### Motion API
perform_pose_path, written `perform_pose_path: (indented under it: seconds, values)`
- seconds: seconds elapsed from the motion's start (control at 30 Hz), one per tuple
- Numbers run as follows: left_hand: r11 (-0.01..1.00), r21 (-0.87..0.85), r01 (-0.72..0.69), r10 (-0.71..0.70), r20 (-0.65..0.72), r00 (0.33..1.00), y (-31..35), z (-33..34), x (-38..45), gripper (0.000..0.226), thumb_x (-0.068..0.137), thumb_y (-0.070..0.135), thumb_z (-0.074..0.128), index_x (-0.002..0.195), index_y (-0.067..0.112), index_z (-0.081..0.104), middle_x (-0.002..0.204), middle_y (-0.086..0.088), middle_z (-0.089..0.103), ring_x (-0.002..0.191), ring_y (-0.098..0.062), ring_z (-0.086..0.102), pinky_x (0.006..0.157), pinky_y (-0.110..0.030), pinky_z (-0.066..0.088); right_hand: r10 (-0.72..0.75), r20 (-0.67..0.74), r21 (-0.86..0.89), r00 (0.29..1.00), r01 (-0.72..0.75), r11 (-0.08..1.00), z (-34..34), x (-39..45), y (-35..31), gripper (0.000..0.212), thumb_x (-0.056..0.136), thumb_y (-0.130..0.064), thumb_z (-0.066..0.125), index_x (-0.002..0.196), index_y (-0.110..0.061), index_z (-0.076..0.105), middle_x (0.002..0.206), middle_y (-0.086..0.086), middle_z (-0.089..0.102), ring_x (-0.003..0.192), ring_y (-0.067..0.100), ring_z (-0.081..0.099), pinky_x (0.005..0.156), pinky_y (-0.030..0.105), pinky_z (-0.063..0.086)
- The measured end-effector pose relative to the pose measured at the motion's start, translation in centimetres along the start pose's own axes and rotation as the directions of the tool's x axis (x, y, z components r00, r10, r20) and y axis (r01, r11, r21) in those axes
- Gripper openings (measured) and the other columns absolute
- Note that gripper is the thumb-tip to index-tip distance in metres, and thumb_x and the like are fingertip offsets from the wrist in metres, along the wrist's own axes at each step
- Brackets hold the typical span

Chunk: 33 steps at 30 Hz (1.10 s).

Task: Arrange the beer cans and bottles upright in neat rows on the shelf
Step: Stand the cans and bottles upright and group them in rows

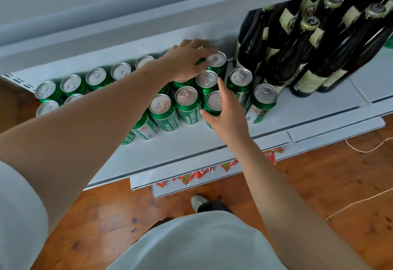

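Green cans (188, 105) packed beside right hand (228, 113) fingers (221, 87) curled around one, left hand (188, 60) spread, empty: likely toppled.

The white shelf (191, 148) has a bare strip along its front edge, open to a reach from the front; behind it the green cans (187, 104) stand packed top to top, with no gap for fingers between most; the dark bottles (297, 57) crowd the right rear, their necks rising close under the upper shelf board (148, 25); the two rightmost cans (263, 101) stand just beside the bottles; right of the bottles the shelf surface lies bare; the left hand (189, 59) and right hand (225, 108) occupy the middle of the can cluster, blocking access from above there.
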<state>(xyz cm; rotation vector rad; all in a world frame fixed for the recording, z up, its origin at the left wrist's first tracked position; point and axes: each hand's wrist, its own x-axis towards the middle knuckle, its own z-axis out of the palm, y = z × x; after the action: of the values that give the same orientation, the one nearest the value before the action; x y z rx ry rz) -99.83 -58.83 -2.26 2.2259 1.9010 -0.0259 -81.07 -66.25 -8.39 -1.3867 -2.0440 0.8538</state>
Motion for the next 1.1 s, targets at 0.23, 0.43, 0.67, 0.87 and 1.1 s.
perform_pose_path:
  seconds: [0.23, 0.43, 0.67, 0.87, 1.1]
  values:
    - [1.0, 0.022, 0.02, -0.021, 0.054, 0.998, -0.3, -0.1, 0.3, 0.064, 0.097, 0.059, 0.039, 0.154, 0.038, 0.019, 0.162, 0.004, 0.018, 0.148, -0.028, 0.013, 0.116, -0.056, 0.021, 0.029, 0.109, 0.145, 0.994, -0.045, 0.988, -0.2, 1.6, 0.0, 0.098, 0.079, -0.029, 0.078, 0.155, -0.02, 0.017, 0.154, -0.001, 0.033, 0.138, 0.012, 0.034, 0.103, 0.015, 0.026]
    - [1.0, 0.009, -0.005, 0.004, 0.101, 0.995, -0.7, 0.1, -1.0, 0.086, 0.086, 0.071, 0.048, 0.156, 0.034, 0.015, 0.165, 0.001, 0.002, 0.151, -0.025, 0.004, 0.116, -0.057, 0.014, 0.058, 0.037, 0.014, 0.998, -0.058, 0.998, -0.4, -0.4, 0.1, 0.093, 0.076, -0.037, 0.08, 0.148, -0.008, 0.028, 0.144, 0.008, 0.045, 0.13, 0.02, 0.044, 0.101, 0.022, 0.035]
    - [0.997, -0.064, 0.039, -0.036, 0.042, 0.998, -1.0, 0.4, -0.8, 0.065, 0.097, 0.055, 0.046, 0.154, 0.036, 0.023, 0.164, -0.002, 0.013, 0.15, -0.026, 0.015, 0.119, -0.051, 0.019, 0.237, -0.084, -0.013, 0.968, -0.239, 0.971, 1.5, -1.2, -0.2, 0.058, 0.08, -0.031, 0.078, 0.119, -0.003, 0.047, 0.109, 0.014, 0.064, 0.099, 0.03, 0.061, 0.071, 0.026, 0.041]
    - [0.998, -0.026, 0.063, -0.062, 0.059, 0.996, 0.3, 0.7, -1.0, 0.059, 0.1, 0.049, 0.042, 0.154, 0.036, 0.023, 0.165, -0.006, 0.007, 0.151, -0.029, 0.006, 0.121, -0.051, 0.007, 0.195, 0.065, 0.064, 0.979, -0.199, 0.978, 0.9, 1.0, -0.3, 0.063, 0.081, -0.025, 0.077, 0.128, -0.002, 0.044, 0.118, 0.015, 0.061, 0.108, 0.029, 0.058, 0.077, 0.021, 0.035]
    - [0.997, -0.073, 0.023, -0.035, -0.167, 0.985, 1.8, -0.7, 1.1, 0.058, 0.092, 0.041, 0.057, 0.145, 0.02, 0.043, 0.147, -0.009, 0.044, 0.136, -0.03, 0.038, 0.111, -0.044, 0.03, 0.19, -0.355, -0.082, 0.916, -0.233, 0.969, -5.7, -5.0, 3.1, 0.033, 0.086, -0.035, 0.067, 0.106, -0.011, 0.06, 0.1, 0.005, 0.066, 0.087, 0.022, 0.066, 0.072, 0.032, 0.051]
